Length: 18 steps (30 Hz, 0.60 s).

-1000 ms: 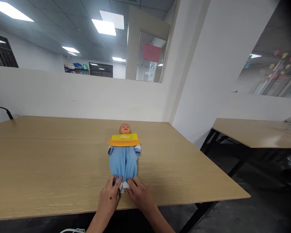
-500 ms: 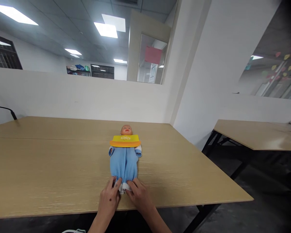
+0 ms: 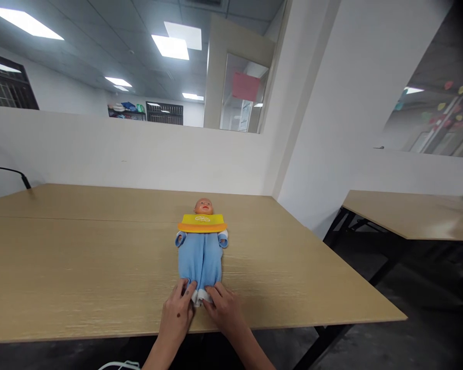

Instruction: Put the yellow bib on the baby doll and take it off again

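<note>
A baby doll (image 3: 204,206) lies on its back on the table, head toward the wall and feet toward me. It wears blue clothing (image 3: 200,257) with white cuffs, and a yellow bib (image 3: 202,220) with an orange lower edge spans its chest. My left hand (image 3: 177,310) is closed on the lower end of the left-side trouser leg. Opposite it, my right hand (image 3: 224,308) pinches the other leg near its white cuff. My fingers partly cover both leg ends, and the doll's feet do not show.
The wooden table (image 3: 100,267) runs wide to the left, its front edge just under my wrists. A white wall (image 3: 158,159) with a window stands behind it. Another table (image 3: 401,213) is at the right, across a gap. A black cable (image 3: 25,181) sticks up at the far left.
The view has shifted slightly, so the doll and hands sit a little farther right in the picture. Both hands keep their places at the trouser legs.
</note>
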### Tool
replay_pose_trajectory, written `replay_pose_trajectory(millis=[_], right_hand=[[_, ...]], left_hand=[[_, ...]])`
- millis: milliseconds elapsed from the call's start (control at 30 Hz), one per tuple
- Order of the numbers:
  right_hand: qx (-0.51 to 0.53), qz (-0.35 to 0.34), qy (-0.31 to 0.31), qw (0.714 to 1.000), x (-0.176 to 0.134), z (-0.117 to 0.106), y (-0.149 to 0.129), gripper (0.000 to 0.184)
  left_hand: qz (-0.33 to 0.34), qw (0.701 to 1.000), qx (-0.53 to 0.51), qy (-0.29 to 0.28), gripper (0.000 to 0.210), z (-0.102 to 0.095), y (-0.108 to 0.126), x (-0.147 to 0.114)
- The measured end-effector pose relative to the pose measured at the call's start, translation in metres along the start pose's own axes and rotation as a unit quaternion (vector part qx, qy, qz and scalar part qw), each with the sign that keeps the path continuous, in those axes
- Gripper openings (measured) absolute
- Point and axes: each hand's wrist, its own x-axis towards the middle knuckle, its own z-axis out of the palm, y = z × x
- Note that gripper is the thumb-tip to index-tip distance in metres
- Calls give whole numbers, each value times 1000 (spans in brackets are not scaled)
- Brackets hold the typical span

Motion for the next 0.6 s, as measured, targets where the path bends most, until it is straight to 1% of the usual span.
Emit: replay_pose_trajectory(millis=[167, 367, 600], right_hand=[[14, 7, 0, 1000, 1, 0, 1, 10], [9, 17, -5, 1000, 2, -1, 0, 11], [29, 32, -14, 999, 4, -7, -2, 13]], left_hand=[[-26, 999, -34, -6, 42, -2, 3, 1], [-42, 997, -69, -16, 36, -6, 4, 2], [-83, 988, -127, -15, 35, -11, 3, 6]])
